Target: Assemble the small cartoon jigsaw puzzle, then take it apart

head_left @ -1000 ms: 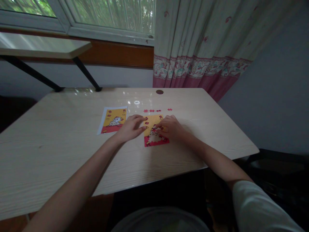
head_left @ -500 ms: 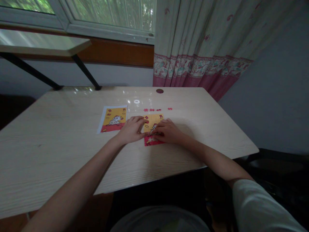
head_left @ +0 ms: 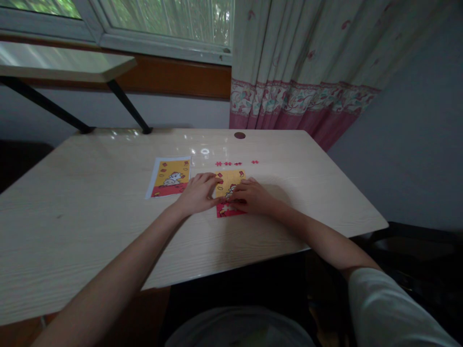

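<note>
A jigsaw puzzle (head_left: 229,178) lies flat on the table, yellow above and red below, with a white cartoon animal in the middle. Pale gaps show in its red lower part. At its left edge rests my left hand (head_left: 198,194), fingers and thumb spread, their tips touching the puzzle. My right hand (head_left: 251,196) covers the puzzle's right side, fingers bent and drawn together low over the animal; whatever is between the fingertips is hidden. Beyond the puzzle, several loose red puzzle pieces (head_left: 227,164) lie in a row, with one red piece (head_left: 255,162) apart to the right.
Left of my left hand lies a printed picture sheet (head_left: 171,178) with the same design. The pale wooden table (head_left: 108,231) has a round brown cap (head_left: 239,136) near its back edge. A raised shelf (head_left: 65,65) stands back left; a curtain (head_left: 289,96) hangs behind.
</note>
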Available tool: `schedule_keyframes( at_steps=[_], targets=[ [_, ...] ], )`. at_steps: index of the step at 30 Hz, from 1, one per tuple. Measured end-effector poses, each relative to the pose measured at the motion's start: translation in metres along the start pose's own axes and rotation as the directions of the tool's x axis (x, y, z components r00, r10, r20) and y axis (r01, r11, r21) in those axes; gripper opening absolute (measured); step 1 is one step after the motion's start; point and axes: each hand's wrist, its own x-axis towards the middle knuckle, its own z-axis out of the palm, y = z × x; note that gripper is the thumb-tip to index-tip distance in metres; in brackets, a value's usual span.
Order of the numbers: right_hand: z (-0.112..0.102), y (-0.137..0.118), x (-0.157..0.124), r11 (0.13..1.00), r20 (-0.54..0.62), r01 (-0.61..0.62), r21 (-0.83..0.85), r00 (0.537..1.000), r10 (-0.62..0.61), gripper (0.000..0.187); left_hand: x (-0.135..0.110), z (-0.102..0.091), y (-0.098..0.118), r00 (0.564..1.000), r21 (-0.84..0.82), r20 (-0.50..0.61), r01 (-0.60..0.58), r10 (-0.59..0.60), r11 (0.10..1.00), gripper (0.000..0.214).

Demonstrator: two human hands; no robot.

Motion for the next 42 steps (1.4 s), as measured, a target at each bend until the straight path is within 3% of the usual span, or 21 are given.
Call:
schedule_keyframes(
  at_steps=[9, 14, 20, 24, 30, 33, 42],
  targets=[
    [-0.002, 0.002, 0.0, 0.998, 0.041, 0.037, 0.044, 0.998, -0.038, 0.018, 0.001, -0.001, 0.004, 0.999, 0.014, 0.012, 0.046, -0.046, 0.999, 0.058],
    [-0.004, 0.005, 0.001, 0.987, 0.077, -0.001, 0.159, 0.997, -0.012, 0.016, 0.003, 0.0, 0.004, 0.997, -0.002, 0.02, 0.077, -0.077, 0.997, 0.06],
    [0.0, 0.03, -0.001, 0.958, 0.018, 0.003, 0.286, 1.0, -0.008, 0.021, 0.001, 0.001, 0.002, 0.999, -0.025, 0.005, 0.052, -0.052, 0.998, 0.059],
    [-0.007, 0.068, -0.009, 0.963, -0.092, -0.161, 0.218, 0.979, 0.184, 0.018, 0.001, 0.003, 0.005, 0.998, -0.031, -0.01, 0.058, -0.058, 0.998, 0.059],
    [-0.016, 0.108, -0.025, 0.885, -0.154, -0.461, 0.063, 0.872, 0.465, 0.019, 0.002, 0.008, 0.013, 0.991, 0.018, -0.046, 0.129, -0.128, 0.991, 0.07],
    [-0.012, 0.109, -0.019, 0.874, -0.129, -0.483, 0.052, 0.865, 0.485, 0.021, 0.002, 0.009, 0.014, 0.989, 0.019, -0.047, 0.139, -0.138, 0.99, 0.071],
    [-0.007, 0.105, 0.033, 0.911, 0.005, -0.406, -0.07, 0.913, 0.408, 0.02, 0.001, 0.009, 0.009, 0.991, -0.025, -0.06, 0.119, -0.12, 0.993, 0.062]
  ],
)
